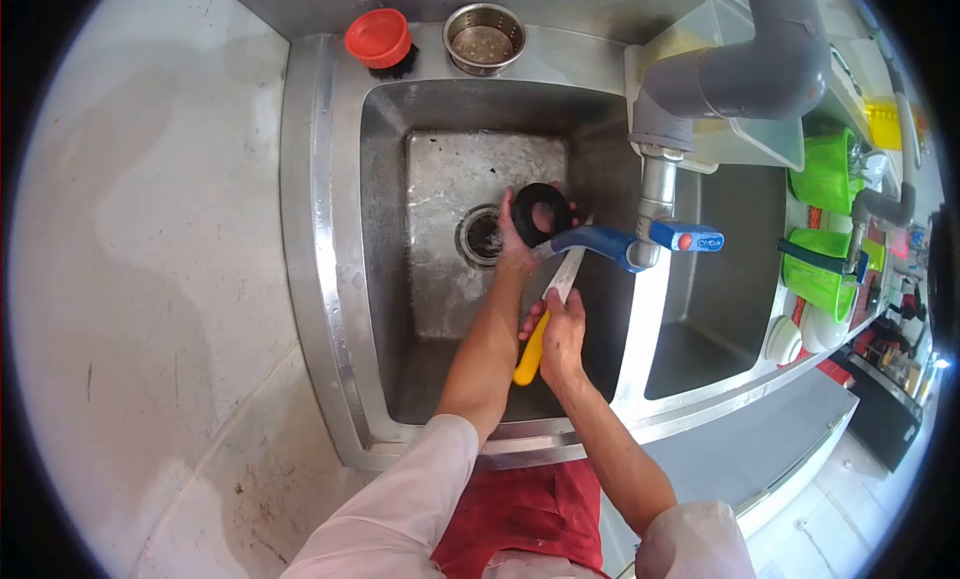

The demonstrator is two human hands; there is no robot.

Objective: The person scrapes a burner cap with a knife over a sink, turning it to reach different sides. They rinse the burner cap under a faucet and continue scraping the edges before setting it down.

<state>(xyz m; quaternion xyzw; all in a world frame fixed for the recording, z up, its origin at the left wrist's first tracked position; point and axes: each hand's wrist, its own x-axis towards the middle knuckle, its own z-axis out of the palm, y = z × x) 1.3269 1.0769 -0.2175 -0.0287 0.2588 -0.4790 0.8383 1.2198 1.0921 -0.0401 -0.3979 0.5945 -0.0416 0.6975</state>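
Observation:
My left hand (514,237) is low in the sink basin (440,299), near the drain (482,235). Its fingers are closed around a black ring-shaped thing (526,221), and skin shows through the hole. My right hand (565,334) grips the yellow handle (531,354) of a knife, its pale blade (566,271) pointing up and away from me. The blade's far part passes behind a blue hose (597,243) on the tap (655,194). Water from the hose's end runs by my left hand.
On the sink's back ledge sit a red-topped brush (379,39) with black bristles and a metal strainer basket (484,39). A thick grey pipe (740,79) crosses above the divider. A second basin (715,299) and green baskets (822,174) are to the right.

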